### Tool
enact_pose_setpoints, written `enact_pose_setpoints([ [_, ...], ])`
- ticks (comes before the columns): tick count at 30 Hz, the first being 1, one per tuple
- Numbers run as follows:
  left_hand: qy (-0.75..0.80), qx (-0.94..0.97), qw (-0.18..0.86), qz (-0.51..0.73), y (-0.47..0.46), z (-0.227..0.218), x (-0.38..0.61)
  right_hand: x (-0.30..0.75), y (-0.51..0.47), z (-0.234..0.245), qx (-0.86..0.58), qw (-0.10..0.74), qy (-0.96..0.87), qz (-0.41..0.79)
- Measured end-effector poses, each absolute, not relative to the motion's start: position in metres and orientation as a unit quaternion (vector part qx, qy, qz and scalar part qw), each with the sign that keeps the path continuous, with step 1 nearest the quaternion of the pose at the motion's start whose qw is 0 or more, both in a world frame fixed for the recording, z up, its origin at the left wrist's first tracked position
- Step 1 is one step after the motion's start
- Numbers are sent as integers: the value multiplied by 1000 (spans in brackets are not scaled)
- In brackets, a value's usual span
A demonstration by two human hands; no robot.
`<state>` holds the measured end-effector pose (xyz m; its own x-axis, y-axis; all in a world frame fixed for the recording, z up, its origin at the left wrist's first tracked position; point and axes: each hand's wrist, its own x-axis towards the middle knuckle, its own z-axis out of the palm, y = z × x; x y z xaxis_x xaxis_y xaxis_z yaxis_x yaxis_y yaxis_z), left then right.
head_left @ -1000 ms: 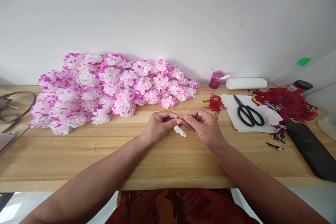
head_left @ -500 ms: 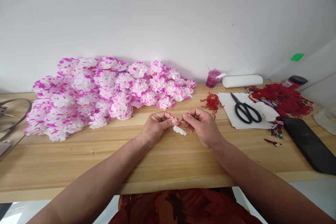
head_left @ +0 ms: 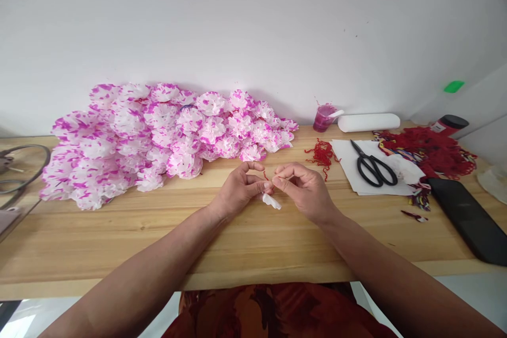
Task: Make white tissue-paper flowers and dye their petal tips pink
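My left hand [head_left: 241, 190] and my right hand [head_left: 304, 189] meet over the middle of the wooden table [head_left: 245, 243]. Both pinch a short red thread [head_left: 266, 175] wound about a small folded white paper strip [head_left: 272, 201], which sticks out below the left thumb. The fingers of each hand are curled into a pinch. A big heap of pink-and-white paper flowers [head_left: 158, 134] lies behind the left hand against the wall.
To the right lie loose red thread pieces [head_left: 321, 153], black scissors [head_left: 373, 169] on white paper sheets [head_left: 348, 166], a pink cup [head_left: 324, 118], a white roll [head_left: 368, 122], a red yarn pile [head_left: 430, 149] and a black flat case [head_left: 469, 219]. A wire ring [head_left: 24, 169] sits far left.
The hands stay together at the same spot; the fingers shift slightly as the red thread is worked around the white strip. The camera view drifts a little.
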<state>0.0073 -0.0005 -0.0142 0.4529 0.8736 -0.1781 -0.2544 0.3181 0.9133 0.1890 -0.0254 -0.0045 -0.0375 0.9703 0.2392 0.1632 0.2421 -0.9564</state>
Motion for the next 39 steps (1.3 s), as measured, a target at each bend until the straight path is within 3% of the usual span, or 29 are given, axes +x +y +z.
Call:
enact_pose_setpoints([
  [18, 365, 506, 718, 308, -3, -10, 4, 187, -30, 0, -477, 480, -624, 391],
  [27, 337, 459, 727, 384, 1, -11, 3, 190, -29, 2, -458, 464, -576, 494],
  [31, 334, 458, 728, 385, 2, -11, 2, 189, -31, 5, -491, 424, -611, 454],
  [39, 347, 466, 723, 372, 1, -8, 4, 185, -34, 6, -506, 458, -625, 380],
])
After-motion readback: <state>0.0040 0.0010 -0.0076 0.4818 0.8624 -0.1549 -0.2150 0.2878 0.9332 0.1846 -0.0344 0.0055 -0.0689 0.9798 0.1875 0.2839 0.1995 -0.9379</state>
